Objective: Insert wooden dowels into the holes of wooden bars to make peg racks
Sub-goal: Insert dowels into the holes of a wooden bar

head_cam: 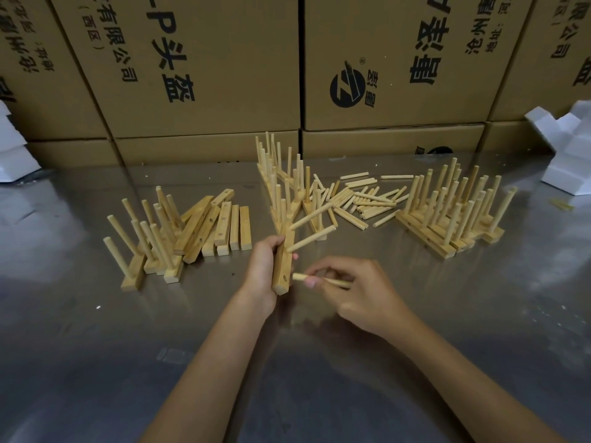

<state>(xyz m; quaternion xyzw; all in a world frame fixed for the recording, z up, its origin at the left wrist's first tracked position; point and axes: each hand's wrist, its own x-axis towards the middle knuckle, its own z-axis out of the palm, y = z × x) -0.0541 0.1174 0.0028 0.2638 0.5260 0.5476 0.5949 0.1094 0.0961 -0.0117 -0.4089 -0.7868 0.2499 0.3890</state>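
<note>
Nearby, loose dowels [361, 199] behind hands [319, 279]

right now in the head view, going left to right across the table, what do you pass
white foam block → finished racks beside bare bars → left hand holding a bar → right hand pinching a dowel → rack cluster → white foam piece
</note>
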